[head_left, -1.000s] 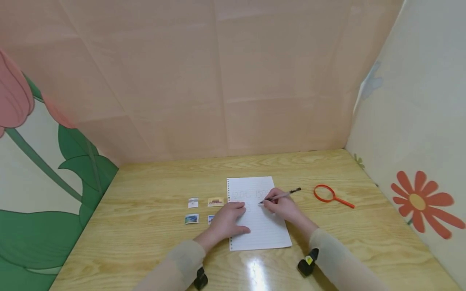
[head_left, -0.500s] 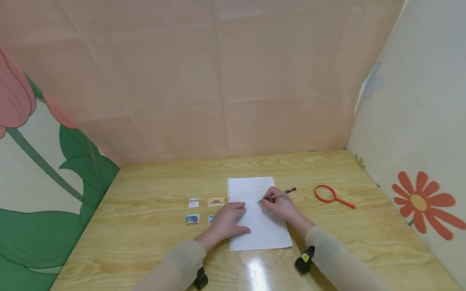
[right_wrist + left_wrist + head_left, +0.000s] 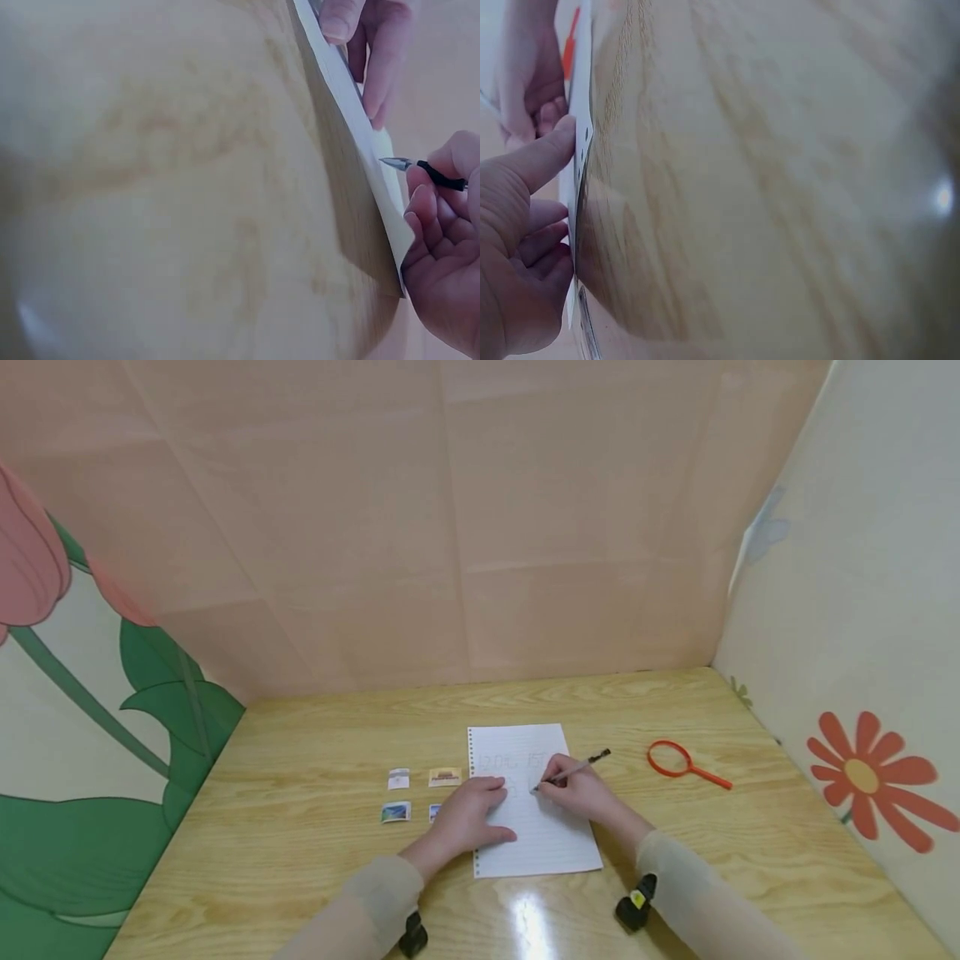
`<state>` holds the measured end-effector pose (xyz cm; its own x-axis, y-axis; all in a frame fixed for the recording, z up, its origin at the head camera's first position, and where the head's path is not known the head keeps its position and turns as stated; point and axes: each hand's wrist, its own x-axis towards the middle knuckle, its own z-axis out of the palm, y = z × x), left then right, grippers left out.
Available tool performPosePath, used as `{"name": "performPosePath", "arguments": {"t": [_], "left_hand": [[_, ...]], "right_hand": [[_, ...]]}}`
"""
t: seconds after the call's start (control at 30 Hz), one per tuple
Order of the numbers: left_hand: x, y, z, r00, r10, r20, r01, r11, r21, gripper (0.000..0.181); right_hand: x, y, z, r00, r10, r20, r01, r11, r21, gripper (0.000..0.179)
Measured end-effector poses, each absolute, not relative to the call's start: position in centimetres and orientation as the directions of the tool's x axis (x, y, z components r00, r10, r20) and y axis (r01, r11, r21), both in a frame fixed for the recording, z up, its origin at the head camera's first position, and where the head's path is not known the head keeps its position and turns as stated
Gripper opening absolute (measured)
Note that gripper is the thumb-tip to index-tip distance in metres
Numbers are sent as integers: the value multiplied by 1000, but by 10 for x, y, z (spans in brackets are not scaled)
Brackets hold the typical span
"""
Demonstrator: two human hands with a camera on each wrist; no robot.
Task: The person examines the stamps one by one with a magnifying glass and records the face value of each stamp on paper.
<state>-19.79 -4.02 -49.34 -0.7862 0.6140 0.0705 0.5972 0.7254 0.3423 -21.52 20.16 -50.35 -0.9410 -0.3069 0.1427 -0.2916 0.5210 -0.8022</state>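
A sheet of lined paper with punched holes down its left edge lies on the wooden table, faint handwriting across its upper part. My right hand pinches a pen, its tip down at the paper; the metal tip and black grip of the pen show in the right wrist view. My left hand rests on the paper's left side, thumb and fingers spread apart; in the left wrist view the left hand touches the sheet near its holes. It partly hides one small picture card.
Left of the paper lie more small cards: a pale one, a yellowish one and a blue-green one. A red magnifying glass lies to the right. Walls with printed flowers and a pink sheet enclose the table.
My right hand with the pen first shifted slightly left, then moved down the page a little, nearer me. The left hand stays in place on the paper.
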Motion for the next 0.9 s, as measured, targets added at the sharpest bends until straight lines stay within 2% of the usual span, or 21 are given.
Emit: {"name": "performPosePath", "arguments": {"t": [0.23,0.53,0.9], "left_hand": [[-198,-41,-493,-784,615,81,601,721,344,72],[-197,-41,-494,-779,622,84,609,717,340,71],[-197,-40,-493,-788,612,66,593,728,343,72]], "right_hand": [[-209,202,-501,-934,-327,140,-300,511,-805,14],[-209,208,-503,-976,-198,90,-177,484,-857,12],[-207,206,-500,-972,-222,79,-183,502,-845,14]]}}
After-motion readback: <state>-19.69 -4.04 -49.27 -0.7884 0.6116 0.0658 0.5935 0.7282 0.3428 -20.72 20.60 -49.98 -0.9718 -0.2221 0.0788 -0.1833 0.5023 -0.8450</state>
